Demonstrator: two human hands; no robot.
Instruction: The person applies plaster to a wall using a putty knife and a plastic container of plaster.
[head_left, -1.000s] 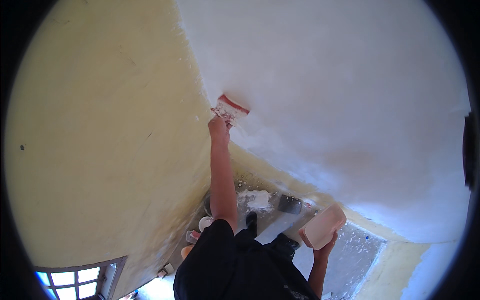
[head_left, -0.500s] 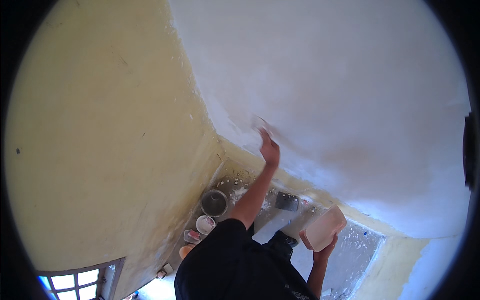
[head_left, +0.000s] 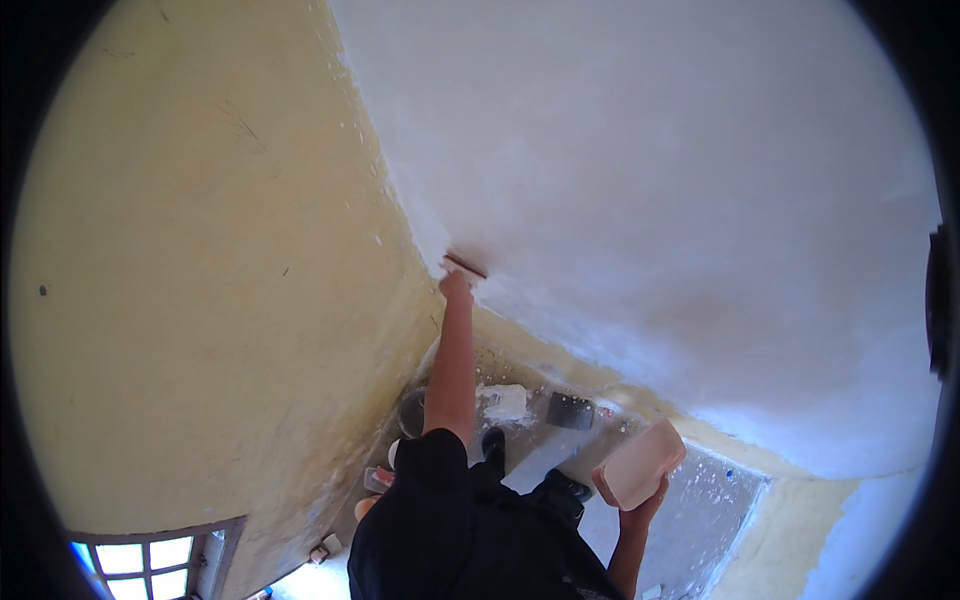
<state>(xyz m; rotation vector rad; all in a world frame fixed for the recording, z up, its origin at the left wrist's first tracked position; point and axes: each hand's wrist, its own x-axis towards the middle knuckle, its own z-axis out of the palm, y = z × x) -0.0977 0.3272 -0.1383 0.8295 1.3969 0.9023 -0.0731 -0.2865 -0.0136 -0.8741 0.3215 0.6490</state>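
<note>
The left hand (head_left: 457,287) is gripping a paintbrush (head_left: 465,264), pressing it against the white wall (head_left: 680,200) right at the corner with the yellow wall (head_left: 200,280). The right hand (head_left: 640,500) is clutching a tub (head_left: 640,465) well below that corner. Steady pressure along the edge would likely be keeping white off the yellow.

A room under renovation: yellow wall (head_left: 180,300) at nine o'clock, fresh white plaster (head_left: 650,180) at one, spattered floor (head_left: 700,500) at five.
</note>
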